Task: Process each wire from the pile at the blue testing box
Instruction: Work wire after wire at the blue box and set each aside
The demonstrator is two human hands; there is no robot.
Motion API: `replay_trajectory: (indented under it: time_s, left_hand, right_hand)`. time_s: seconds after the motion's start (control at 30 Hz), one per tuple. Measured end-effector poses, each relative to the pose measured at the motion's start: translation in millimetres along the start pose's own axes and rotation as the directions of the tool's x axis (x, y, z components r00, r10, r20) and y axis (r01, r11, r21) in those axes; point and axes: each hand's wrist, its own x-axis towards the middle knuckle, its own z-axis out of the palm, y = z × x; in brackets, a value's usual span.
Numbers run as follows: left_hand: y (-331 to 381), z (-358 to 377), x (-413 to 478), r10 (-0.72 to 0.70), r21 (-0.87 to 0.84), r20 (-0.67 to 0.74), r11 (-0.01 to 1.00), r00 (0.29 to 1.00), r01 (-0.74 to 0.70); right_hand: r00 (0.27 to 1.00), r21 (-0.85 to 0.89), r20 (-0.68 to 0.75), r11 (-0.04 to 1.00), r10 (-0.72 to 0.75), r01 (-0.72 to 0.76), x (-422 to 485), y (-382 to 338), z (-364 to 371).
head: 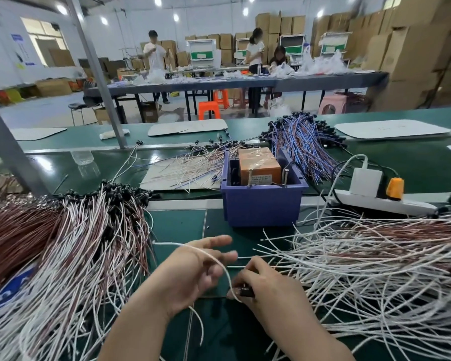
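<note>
Our right hand point(266, 285) pinches the black connector end of one white wire point(167, 243), which lies across the loosely spread fingers of our left hand point(193, 269), near the blue testing box point(263, 207) but apart from it. We judge this wire not yet tested. A large pile of wires point(375, 269) waits at right, so much of the job looks left.

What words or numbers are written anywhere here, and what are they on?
Nothing can be read for sure.
Label on the orange box inside the blue testing box: lines of print, too small and blurred to read.
Blue sign under the left wire pile: white letters, mostly hidden by wires, not readable.
Wall notices far left: too far away and blurred to read.
</note>
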Motion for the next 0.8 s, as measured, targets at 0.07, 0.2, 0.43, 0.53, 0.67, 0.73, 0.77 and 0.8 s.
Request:
replay_trajectory:
  time_s: [0.07,0.2,0.43,0.53,0.67,0.73,0.77,0.8]
  left_hand:
    - [9.2,-5.7,-2.9,-0.027,-0.365,0.137,0.928,0.990,0.076]
    - [8.9,-7.8,-0.9,0.108,-0.481,0.185,0.876,0.977,-0.006]
    - [-1.1,-6.7,14.1,0.539,0.068,-0.268,0.837,0.798,-0.543]
    - [-10.9,-1.5,16.1,0.701,0.429,-0.221,0.695,0.678,-0.577]
    - [-33.3,14.4,18.3,0.816,0.756,-0.064,0.416,0.575,-0.505]
    - [-38.0,20.0,20.4,0.845,0.827,-0.022,0.316,0.534,-0.465]
    - [-39.0,22.8,21.5,0.853,0.844,-0.019,0.293,0.521,-0.449]
    - [-40.3,25.5,22.4,0.860,0.853,-0.020,0.280,0.510,-0.439]
  right_hand:
    - [0.999,-0.010,-0.011,0.999,-0.039,0.038,-0.6,-0.4,-2.9]
    - [0.999,-0.057,0.043,0.998,-0.030,0.033,-0.5,-0.5,-1.7]
    - [0.979,0.290,-0.042,0.941,0.198,-0.178,1.3,-3.1,-10.1]
    - [0.909,0.687,-0.177,0.708,0.377,-0.160,2.8,1.4,-21.1]
    - [0.750,0.893,-0.208,0.435,0.628,-0.117,10.6,16.3,-30.7]
    - [0.705,0.951,-0.152,0.297,0.693,-0.087,16.0,24.6,-33.7]
    - [0.690,0.964,-0.137,0.255,0.711,-0.070,19.3,27.0,-34.9]
    - [0.675,0.970,-0.140,0.237,0.724,-0.054,22.8,28.5,-35.7]
